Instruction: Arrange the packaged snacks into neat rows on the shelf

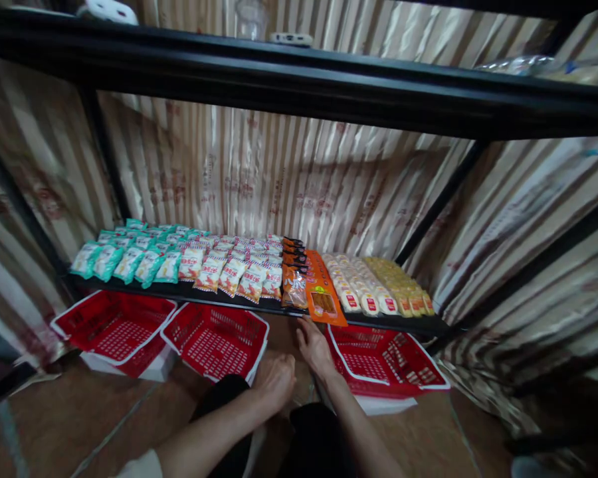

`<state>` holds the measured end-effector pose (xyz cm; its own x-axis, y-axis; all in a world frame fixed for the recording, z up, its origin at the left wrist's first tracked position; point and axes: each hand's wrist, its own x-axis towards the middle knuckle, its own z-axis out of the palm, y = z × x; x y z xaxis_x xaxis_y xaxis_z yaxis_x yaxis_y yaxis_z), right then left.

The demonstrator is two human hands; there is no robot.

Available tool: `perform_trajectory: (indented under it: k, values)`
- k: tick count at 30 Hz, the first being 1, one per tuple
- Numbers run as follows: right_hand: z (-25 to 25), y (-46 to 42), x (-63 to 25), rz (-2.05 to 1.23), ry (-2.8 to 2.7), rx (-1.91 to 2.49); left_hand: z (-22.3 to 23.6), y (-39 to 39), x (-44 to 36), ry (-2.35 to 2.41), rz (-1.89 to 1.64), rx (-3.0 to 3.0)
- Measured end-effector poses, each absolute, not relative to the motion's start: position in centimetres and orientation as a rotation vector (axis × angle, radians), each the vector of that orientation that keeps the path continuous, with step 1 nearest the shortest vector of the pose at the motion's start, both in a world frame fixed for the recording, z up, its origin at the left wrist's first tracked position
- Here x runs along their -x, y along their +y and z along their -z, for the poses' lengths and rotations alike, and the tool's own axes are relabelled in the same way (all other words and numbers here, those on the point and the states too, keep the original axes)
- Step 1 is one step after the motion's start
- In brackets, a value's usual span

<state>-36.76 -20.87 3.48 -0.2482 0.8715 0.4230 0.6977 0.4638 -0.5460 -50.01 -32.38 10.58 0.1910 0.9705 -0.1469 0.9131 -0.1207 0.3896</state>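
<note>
My left hand is curled into a fist above my knee, with nothing showing from it. My right hand reaches to the front edge of the low black shelf, fingers stretched and thumb apart. Its fingertips are just under the lower corner of a flat orange snack packet, which overhangs the edge; whether they touch it I cannot tell. Left of that packet stands a row of dark orange bags. Rows of white and red snack bags and teal bags follow. To the right lie white round-ended packs and yellow packs.
Red baskets with white rims stand below the shelf: a left basket, a middle basket and a right basket. An upper black shelf crosses above, holding a small white device. A striped curtain hangs behind.
</note>
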Motion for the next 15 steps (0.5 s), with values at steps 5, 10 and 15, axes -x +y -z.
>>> perform_trajectory:
  k: [5,10,15]
  values:
    - [-4.9,-22.6,43.7,-0.372,-2.100,1.235,-10.1,-35.7,56.5,1.836,-0.216,-2.000]
    - [-5.5,-23.8,52.6,-0.469,-2.246,1.167,-9.0,-37.5,64.0,1.953,-0.227,-1.878]
    - [-6.4,-24.5,59.0,-0.567,-2.339,1.089,-9.1,-38.3,70.1,2.060,-0.250,-1.815]
